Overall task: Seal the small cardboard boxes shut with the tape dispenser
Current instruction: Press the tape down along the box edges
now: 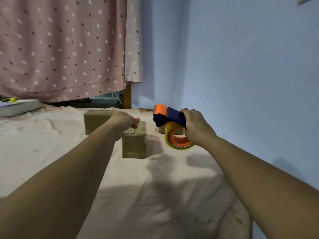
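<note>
Gripping tape dispenser (pixel 170 118), right hand (pixel 196 128) aloft; left hand (pixel 126 123), curled, presses small box (pixel 134 145)

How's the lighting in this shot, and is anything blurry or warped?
Head view: dim, soft light, no glare; near box, dispenser and arms throw soft shadows on the sheet; wide-angle lens stretches the arms; detail slightly soft overall.

A third box (pixel 162 131) shows only slivers behind the tape dispenser (pixel 170 117) gripped by the right hand (pixel 195 128). The left hand (pixel 125 122) covers part of the near box (pixel 134 144) (its fingertips' hold unreadable). A white slab (pixel 19 107) runs off the left edge, and the yellow-green item (pixel 9 100) on it is too small to identify.
</note>
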